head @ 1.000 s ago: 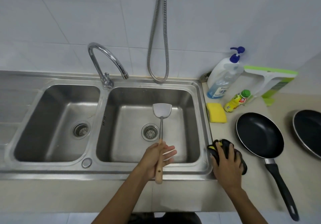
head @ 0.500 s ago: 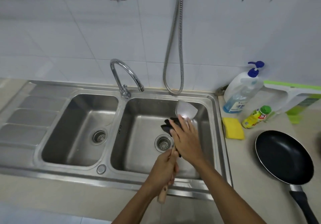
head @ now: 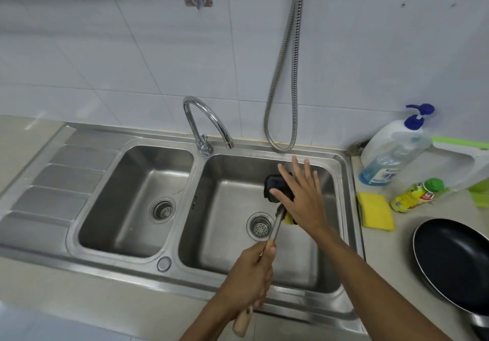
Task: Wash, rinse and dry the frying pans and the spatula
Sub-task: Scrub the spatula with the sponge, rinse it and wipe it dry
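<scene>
Over stainless steel double sink [head: 344, 171], left hand [head: 248, 282] grips wooden-handled metal spatula [head: 277, 224] while flat-fingered right hand [head: 304, 197] presses black cloth pad [head: 275, 184] on its blade; black frying pan [head: 455, 261] judged pending.

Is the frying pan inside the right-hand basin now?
No, the frying pan lies on the counter to the right of the sink; only the spatula is held over the basin.

Two bottles [head: 391, 152] [head: 415, 195], one pan [head: 455, 264] (one spatula [head: 276, 225])

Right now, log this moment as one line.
left hand grips spatula handle | right hand presses dark cloth on its far end | over right basin | tap: no water seen
</scene>
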A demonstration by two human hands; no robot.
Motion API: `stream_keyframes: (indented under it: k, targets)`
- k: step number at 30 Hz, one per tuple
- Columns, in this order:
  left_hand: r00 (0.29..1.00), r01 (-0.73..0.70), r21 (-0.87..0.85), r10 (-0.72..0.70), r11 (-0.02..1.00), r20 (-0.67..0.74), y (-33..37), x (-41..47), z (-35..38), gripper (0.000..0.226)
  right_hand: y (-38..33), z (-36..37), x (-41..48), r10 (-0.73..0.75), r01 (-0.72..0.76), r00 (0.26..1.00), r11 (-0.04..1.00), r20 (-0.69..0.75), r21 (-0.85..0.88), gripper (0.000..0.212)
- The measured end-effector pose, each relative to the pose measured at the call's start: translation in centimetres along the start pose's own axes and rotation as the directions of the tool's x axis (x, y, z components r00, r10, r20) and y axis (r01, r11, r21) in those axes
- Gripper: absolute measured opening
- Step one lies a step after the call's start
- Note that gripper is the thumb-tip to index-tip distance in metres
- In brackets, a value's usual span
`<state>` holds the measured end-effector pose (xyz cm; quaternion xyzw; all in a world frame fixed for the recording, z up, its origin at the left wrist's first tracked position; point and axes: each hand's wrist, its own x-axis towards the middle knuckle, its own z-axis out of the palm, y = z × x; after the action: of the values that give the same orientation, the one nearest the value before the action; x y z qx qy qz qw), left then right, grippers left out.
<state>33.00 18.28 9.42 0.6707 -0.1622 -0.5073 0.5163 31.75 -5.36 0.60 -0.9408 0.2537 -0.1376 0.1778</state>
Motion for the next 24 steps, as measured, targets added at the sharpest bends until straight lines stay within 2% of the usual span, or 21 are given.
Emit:
stream_keyframes:
  k: [2,4,6,7,8,9,10,13,15,17,18,19,22,23,24]
  targets:
    - [1.0,0.013,-0.006,-0.013,1.0,-0.001,-0.3,-0.2,0.3,0.04,1.4,0.1,0.3,-0.006,0.011,0.999,0.995,0.047,-0.104,0.068]
    - [1.0,0.025,-0.012,-0.025,1.0,0.007,-0.5,-0.2,0.6,0.041,2.8,0.3,0.9,0.021,-0.016,0.999,0.991,0.041,-0.135,0.06]
    - [0.999,0.029,-0.01,-0.028,1.0,0.037,-0.5,-0.2,0.7,0.043,4.2,-0.1,2.1,0.239,-0.241,0.97,0.97,-0.048,-0.035,0.053]
    - [0.998,0.034,-0.014,-0.033,0.999,0.05,-0.4,-0.3,0.7,0.043,4.7,-0.7,2.7,0.378,-0.377,0.922,0.926,-0.079,0.032,0.049]
    - [0.997,0.039,-0.02,-0.038,0.999,0.061,-0.4,-0.4,0.6,0.042,4.7,-1.1,3.2,0.468,-0.46,0.879,0.883,-0.094,0.093,0.047]
    - [0.997,0.043,-0.026,-0.041,0.999,0.072,-0.2,-0.5,0.4,0.041,4.0,-1.4,3.5,0.49,-0.475,0.867,0.868,-0.096,0.144,0.045]
    - [0.996,0.042,-0.033,-0.039,0.999,0.078,-0.1,-0.5,0.3,0.04,2.8,-1.3,3.5,0.449,-0.43,0.889,0.887,-0.093,0.165,0.046]
    - [0.996,0.031,-0.024,-0.028,0.999,0.087,0.1,-0.8,0.0,0.037,0.0,-0.2,2.6,0.217,-0.217,0.974,0.976,-0.068,0.012,0.054]
    - [0.994,0.022,-0.024,-0.019,0.999,0.106,-0.3,-1.3,0.0,0.036,1.4,-0.3,3.4,0.295,-0.295,0.954,0.955,-0.054,-0.004,0.054]
    - [0.993,0.027,-0.048,-0.021,0.999,0.115,-0.6,-1.5,0.1,0.035,3.1,-1.0,4.2,0.47,-0.469,0.881,0.882,-0.049,0.033,0.052]
    - [0.994,0.031,-0.055,-0.024,0.998,0.111,-0.6,-1.6,0.3,0.034,3.0,-1.1,4.2,0.501,-0.498,0.864,0.866,-0.053,0.049,0.052]
    - [0.994,0.036,-0.06,-0.03,0.998,0.109,-0.5,-1.5,0.4,0.033,2.2,-1.1,4.0,0.474,-0.472,0.878,0.881,-0.063,0.044,0.053]
    - [0.994,0.049,-0.058,-0.043,0.997,0.1,-0.2,-1.7,0.3,0.028,0.0,0.0,2.2,0.189,-0.191,0.982,0.979,-0.024,-0.067,0.057]
    - [0.994,0.044,-0.053,-0.038,0.998,0.103,-0.2,-1.8,0.2,0.027,0.6,-0.2,2.3,0.164,-0.164,0.986,0.985,0.002,-0.062,0.057]
    - [0.994,0.033,-0.043,-0.029,0.999,0.106,-0.2,-2.0,0.1,0.027,1.6,-0.5,2.9,0.222,-0.222,0.975,0.975,-0.007,-0.025,0.056]
